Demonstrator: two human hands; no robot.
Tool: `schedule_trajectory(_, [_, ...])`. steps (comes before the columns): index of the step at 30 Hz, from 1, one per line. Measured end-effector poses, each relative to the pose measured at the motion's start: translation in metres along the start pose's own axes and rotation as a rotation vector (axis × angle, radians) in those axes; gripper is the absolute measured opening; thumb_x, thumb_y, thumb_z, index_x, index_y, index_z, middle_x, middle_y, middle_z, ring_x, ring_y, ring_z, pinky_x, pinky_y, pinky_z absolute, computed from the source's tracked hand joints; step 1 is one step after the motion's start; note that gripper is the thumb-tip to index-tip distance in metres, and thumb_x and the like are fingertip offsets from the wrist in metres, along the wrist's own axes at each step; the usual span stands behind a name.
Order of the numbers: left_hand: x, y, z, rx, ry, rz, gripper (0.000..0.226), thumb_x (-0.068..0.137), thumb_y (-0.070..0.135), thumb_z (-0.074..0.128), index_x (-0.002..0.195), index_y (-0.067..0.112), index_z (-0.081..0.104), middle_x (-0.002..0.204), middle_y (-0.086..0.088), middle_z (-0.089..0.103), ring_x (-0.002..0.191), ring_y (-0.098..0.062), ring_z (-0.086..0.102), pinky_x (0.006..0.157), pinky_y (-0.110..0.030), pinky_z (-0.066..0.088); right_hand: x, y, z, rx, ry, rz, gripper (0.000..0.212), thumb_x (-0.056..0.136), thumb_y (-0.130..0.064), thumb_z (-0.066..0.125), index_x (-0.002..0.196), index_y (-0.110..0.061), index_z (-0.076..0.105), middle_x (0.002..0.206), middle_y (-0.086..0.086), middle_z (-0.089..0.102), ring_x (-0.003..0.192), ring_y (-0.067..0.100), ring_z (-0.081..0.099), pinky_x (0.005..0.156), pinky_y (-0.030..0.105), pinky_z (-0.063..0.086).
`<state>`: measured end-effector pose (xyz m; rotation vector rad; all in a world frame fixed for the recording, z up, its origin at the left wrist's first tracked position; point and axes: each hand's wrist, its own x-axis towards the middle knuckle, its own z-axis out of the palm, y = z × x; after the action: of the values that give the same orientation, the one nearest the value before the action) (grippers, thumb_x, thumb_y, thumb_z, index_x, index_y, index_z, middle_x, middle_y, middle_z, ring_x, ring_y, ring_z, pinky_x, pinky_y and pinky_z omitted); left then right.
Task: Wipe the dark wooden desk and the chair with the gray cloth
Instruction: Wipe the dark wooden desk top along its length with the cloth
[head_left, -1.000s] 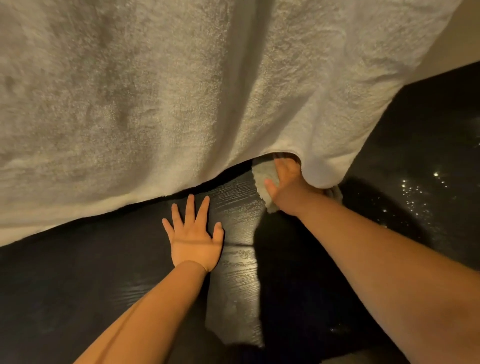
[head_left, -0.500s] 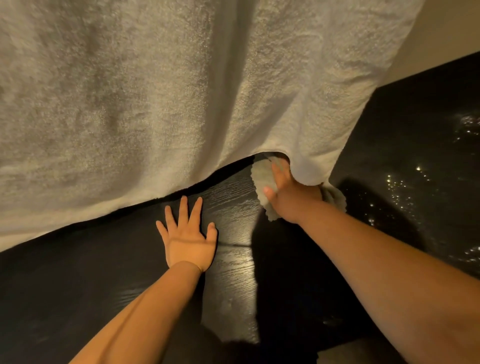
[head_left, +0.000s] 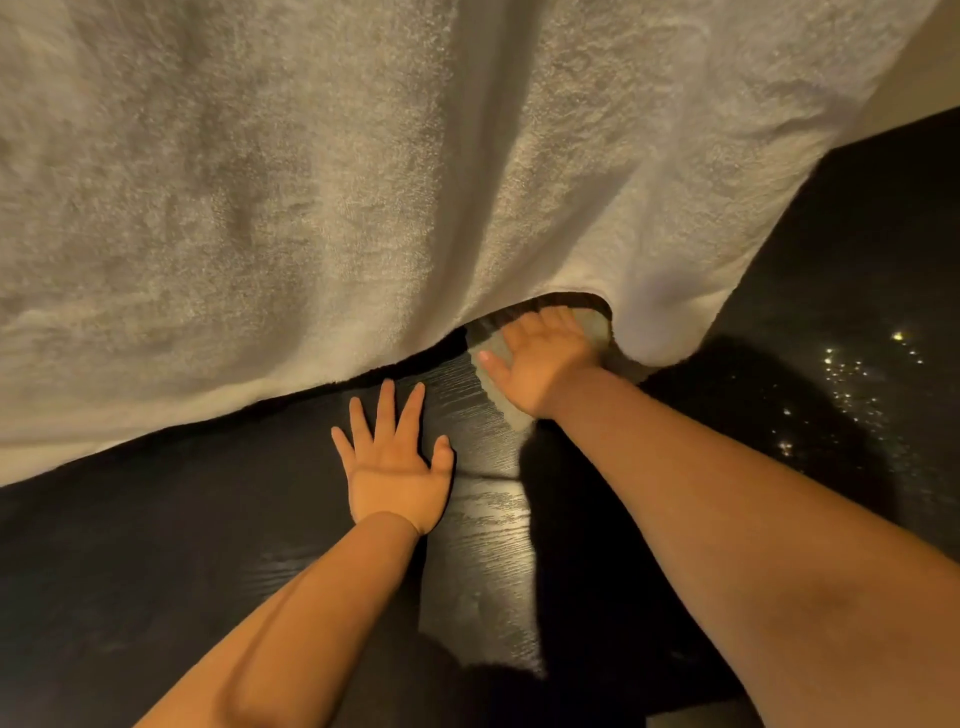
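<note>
Pressing the gray cloth (head_left: 511, 413) onto the dark wooden desk (head_left: 483, 519), your right hand (head_left: 540, 358) lies flat with its fingers straight. Their tips reach the hem of a big white towel (head_left: 363, 182), which hides the desk's far side. Only the cloth's edges show around that hand. Your left hand (head_left: 395, 467) rests palm-down just beside it, fingers spread, holding nothing.

The gray cloth (head_left: 505, 408) lies on the dark wooden desk (head_left: 483, 525).
</note>
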<state>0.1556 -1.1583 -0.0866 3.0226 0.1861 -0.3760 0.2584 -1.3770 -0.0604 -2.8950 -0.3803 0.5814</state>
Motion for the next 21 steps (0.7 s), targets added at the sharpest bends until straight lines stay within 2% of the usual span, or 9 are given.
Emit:
schedule_trajectory(2, [-0.002,-0.003,0.001,0.017,-0.002,-0.002,0.077,0.092,0.068,0.022,0.165,0.044,0.013,0.176,0.009,-0.003,0.161,-0.034,-0.009,0.128,-0.061,-0.004,-0.019,-0.030,0.015,-0.006,-0.053,-0.229,0.077,0.103,-0.066,0.011,0.167,-0.023,0.016,0.175,0.007,0.011,0.161,0.031,0.002,0.129,0.046,-0.005])
schedule_trajectory(4, [-0.002,-0.003,0.001,0.029,-0.004,0.004,0.078,0.091,0.069,0.021,0.164,0.040,0.022,0.176,0.008,-0.003,0.161,-0.035,-0.008,0.128,-0.060,-0.004,-0.042,-0.042,0.031,-0.017,-0.052,-0.373,0.082,0.098,-0.067,0.004,0.168,-0.026,0.013,0.176,-0.001,-0.008,0.161,0.022,-0.014,0.129,0.043,-0.012])
schedule_trajectory(6, [-0.001,-0.001,0.000,0.009,0.005,-0.002,0.077,0.092,0.068,0.022,0.163,0.041,0.021,0.176,0.008,-0.002,0.161,-0.034,-0.008,0.128,-0.061,-0.003,-0.043,-0.026,0.031,0.007,-0.028,-0.368,0.078,0.100,-0.065,0.009,0.168,-0.027,0.015,0.175,-0.003,-0.009,0.161,0.020,-0.013,0.129,0.041,-0.012])
schedule_trajectory(10, [-0.002,0.001,-0.001,-0.021,0.024,0.002,0.077,0.093,0.065,0.026,0.166,0.045,0.011,0.176,0.007,0.002,0.161,-0.036,-0.006,0.128,-0.061,-0.003,-0.025,0.040,0.014,0.125,0.049,0.012,0.080,0.097,-0.063,0.007,0.168,-0.025,0.012,0.176,0.003,0.004,0.161,0.029,0.003,0.131,0.044,0.001])
schedule_trajectory(13, [-0.002,0.002,-0.001,-0.038,0.034,0.005,0.077,0.093,0.065,0.028,0.165,0.045,0.014,0.176,0.007,0.005,0.161,-0.036,-0.004,0.129,-0.060,-0.003,-0.029,0.057,0.013,0.254,0.049,0.179,0.071,0.105,-0.055,0.025,0.167,-0.028,0.005,0.175,0.001,0.001,0.160,0.030,0.006,0.130,0.046,0.008])
schedule_trajectory(15, [-0.004,0.001,-0.002,-0.036,0.027,-0.003,0.077,0.093,0.065,0.027,0.165,0.045,0.014,0.176,0.007,0.005,0.161,-0.036,-0.003,0.128,-0.061,-0.002,-0.041,0.037,0.016,0.126,0.095,0.116,0.075,0.103,-0.051,0.032,0.168,-0.028,0.002,0.176,0.002,0.000,0.160,0.032,0.006,0.130,0.048,0.011])
schedule_trajectory(17, [-0.003,0.000,-0.002,-0.027,0.015,-0.003,0.077,0.092,0.066,0.026,0.165,0.045,0.012,0.176,0.007,0.003,0.161,-0.035,-0.005,0.128,-0.061,-0.003,-0.061,0.012,0.024,0.012,0.096,-0.035,0.078,0.099,-0.053,0.034,0.168,-0.027,0.008,0.176,0.005,-0.003,0.161,0.032,-0.002,0.130,0.048,0.005])
schedule_trajectory(19, [-0.002,0.000,-0.003,-0.020,0.000,-0.006,0.078,0.093,0.066,0.026,0.166,0.045,0.010,0.176,0.008,0.000,0.161,-0.035,-0.008,0.128,-0.060,-0.004,-0.086,0.003,0.034,-0.016,0.007,-0.168,0.076,0.101,-0.059,0.024,0.168,-0.026,0.011,0.176,0.002,-0.012,0.160,0.026,-0.016,0.130,0.047,-0.004])
schedule_trajectory(21, [-0.002,0.000,-0.002,-0.019,0.012,-0.005,0.077,0.095,0.065,0.031,0.166,0.044,0.010,0.176,0.008,0.000,0.161,-0.034,-0.008,0.129,-0.060,-0.004,-0.094,0.019,0.035,-0.021,0.000,-0.236,0.080,0.098,-0.066,0.018,0.167,-0.025,0.018,0.176,-0.001,-0.012,0.160,0.023,-0.017,0.130,0.047,-0.004])
